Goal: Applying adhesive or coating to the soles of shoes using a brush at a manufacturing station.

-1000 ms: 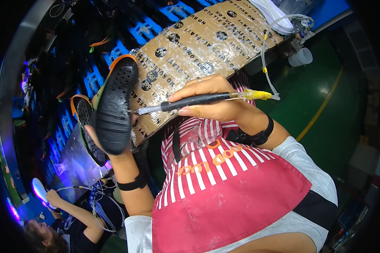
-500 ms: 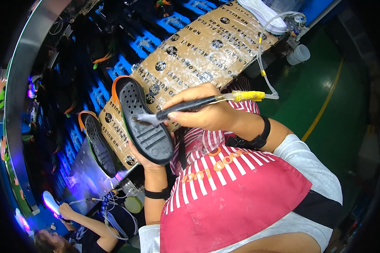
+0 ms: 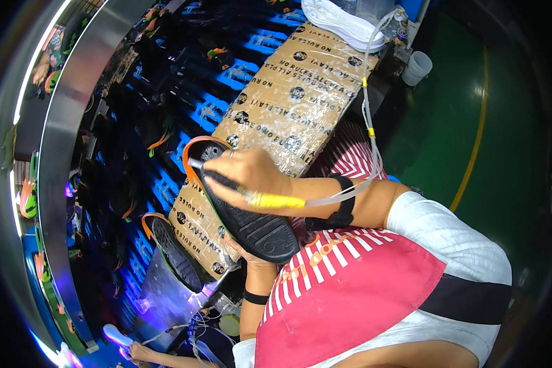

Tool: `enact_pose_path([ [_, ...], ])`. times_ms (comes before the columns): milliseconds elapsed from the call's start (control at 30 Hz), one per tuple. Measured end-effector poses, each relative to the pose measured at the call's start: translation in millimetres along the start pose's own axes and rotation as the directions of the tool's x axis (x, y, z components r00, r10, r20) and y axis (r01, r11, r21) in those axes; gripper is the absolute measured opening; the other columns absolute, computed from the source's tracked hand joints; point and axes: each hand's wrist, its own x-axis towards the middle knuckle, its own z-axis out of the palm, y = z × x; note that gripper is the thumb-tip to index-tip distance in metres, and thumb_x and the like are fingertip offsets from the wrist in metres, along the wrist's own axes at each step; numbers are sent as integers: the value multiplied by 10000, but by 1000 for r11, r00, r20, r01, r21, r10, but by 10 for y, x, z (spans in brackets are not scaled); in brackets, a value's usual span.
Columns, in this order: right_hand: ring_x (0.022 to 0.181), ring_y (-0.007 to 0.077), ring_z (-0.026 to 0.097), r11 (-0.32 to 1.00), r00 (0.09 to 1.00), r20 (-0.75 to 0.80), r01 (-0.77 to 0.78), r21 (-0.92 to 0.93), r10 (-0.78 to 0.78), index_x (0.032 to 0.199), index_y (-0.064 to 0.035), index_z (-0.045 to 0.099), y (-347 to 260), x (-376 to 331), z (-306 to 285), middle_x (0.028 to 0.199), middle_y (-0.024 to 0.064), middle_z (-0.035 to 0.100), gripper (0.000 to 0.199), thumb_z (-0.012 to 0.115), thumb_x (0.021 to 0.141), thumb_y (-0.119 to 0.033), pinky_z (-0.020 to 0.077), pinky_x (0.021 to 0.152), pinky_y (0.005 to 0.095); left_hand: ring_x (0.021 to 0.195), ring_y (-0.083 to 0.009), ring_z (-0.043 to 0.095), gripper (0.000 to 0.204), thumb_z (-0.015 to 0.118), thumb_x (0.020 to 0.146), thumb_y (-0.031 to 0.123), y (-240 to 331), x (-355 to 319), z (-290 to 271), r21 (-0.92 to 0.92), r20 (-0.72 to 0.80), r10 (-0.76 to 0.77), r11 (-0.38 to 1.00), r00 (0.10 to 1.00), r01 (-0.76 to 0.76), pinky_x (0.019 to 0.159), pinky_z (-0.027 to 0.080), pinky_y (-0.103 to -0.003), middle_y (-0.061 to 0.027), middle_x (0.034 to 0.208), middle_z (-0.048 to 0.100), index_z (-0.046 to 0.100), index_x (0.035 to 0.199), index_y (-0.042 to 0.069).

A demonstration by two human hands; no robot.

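A black shoe sole with an orange rim at its far end lies tilted in my left hand. That hand grips it from beneath, and its fingers are mostly hidden under the sole. My right hand is closed round the black handle of a glue brush. The pale tip of the brush is at the sole's far, orange-rimmed end; whether it touches cannot be told. A yellow-taped joint links the brush to a clear hose running over my right forearm.
A second black sole with an orange rim lies left of the cardboard-covered bench. White soles rest at its far end, near a white cup. Beyond runs a blue-slatted conveyor. At lower left, a co-worker's hand holds a sole.
My right hand has carried the brush from the middle of the sole to its far, orange-rimmed end. The whole view has shifted, with the bench and sole appearing turned a little.
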Motion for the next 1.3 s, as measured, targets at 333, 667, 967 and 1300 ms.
enact_pose_path([
  [333,627,296,608,941,996,-10,-82,327,91,799,-54,631,-125,-6,-109,676,133,611,145,639,709,-168,479,574,370,1261,-310,305,818,396,772,687,3,-85,-58,867,279,5,428,960,-254,1048,261,-476,-111,1397,300,269,1382,157],
  [667,577,246,582,965,943,252,170,200,-219,931,-50,615,-134,-116,-85,680,94,573,242,636,717,-161,460,520,352,1258,-317,308,805,415,772,675,-207,214,110,917,293,78,260,953,-303,1046,263,-482,-116,1393,307,286,1374,155],
  [967,636,255,601,973,908,363,160,167,-211,833,-119,640,-198,-263,-30,700,90,597,173,605,725,-250,480,541,364,1255,-323,310,793,432,772,664,-378,369,239,920,357,185,102,916,-379,1044,265,-488,-120,1388,313,301,1366,154],
  [1300,676,259,618,859,885,429,-70,508,-181,930,-61,646,-237,-336,-123,734,98,623,218,670,731,-148,485,615,323,1252,-330,314,780,451,773,652,-453,292,453,895,441,321,-87,838,-438,1042,268,-494,-125,1384,320,318,1357,152],
])
